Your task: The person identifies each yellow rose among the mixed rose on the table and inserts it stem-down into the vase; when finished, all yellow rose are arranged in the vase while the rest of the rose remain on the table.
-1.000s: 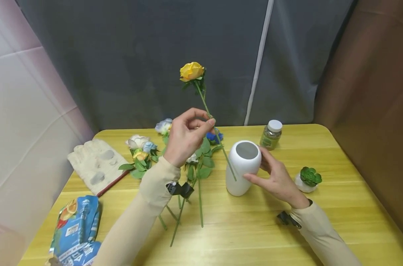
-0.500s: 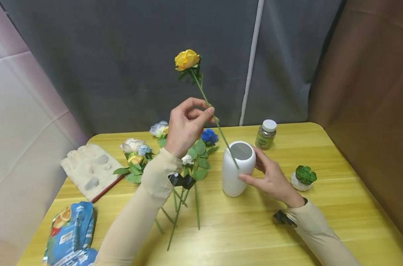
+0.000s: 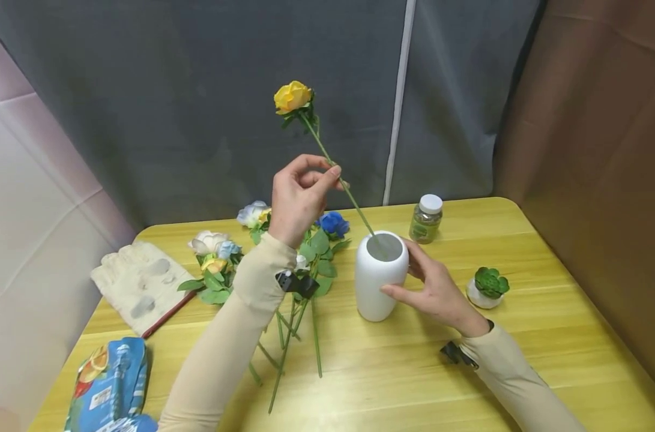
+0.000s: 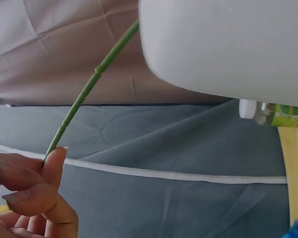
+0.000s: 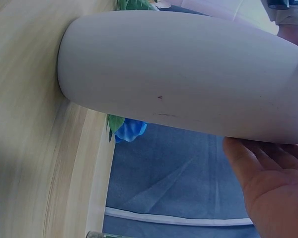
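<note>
My left hand [image 3: 301, 201] pinches the green stem [image 4: 80, 99] of a yellow rose [image 3: 293, 98] between thumb and fingers. The bloom leans up and to the left, and the stem slants down into the mouth of a white vase [image 3: 377, 291]. Its lower end shows faintly inside the opening. Standing upright on the table, the vase is held at its right side by my right hand [image 3: 440, 297], thumb in front and fingers round the back. The right wrist view shows the vase wall [image 5: 179, 74] with fingers against it near the top.
Left of the vase lie several flowers, among them a blue rose [image 3: 334, 224] and a white bloom [image 3: 207, 242]. A work glove [image 3: 143, 285] and blue packet [image 3: 111, 378] are at far left. A lidded jar [image 3: 427, 219] and potted succulent [image 3: 488, 287] stand right.
The rose's stem end has moved from in front of the vase up over the rim and into its mouth. The right hand stays on the vase; the head view has shifted slightly.
</note>
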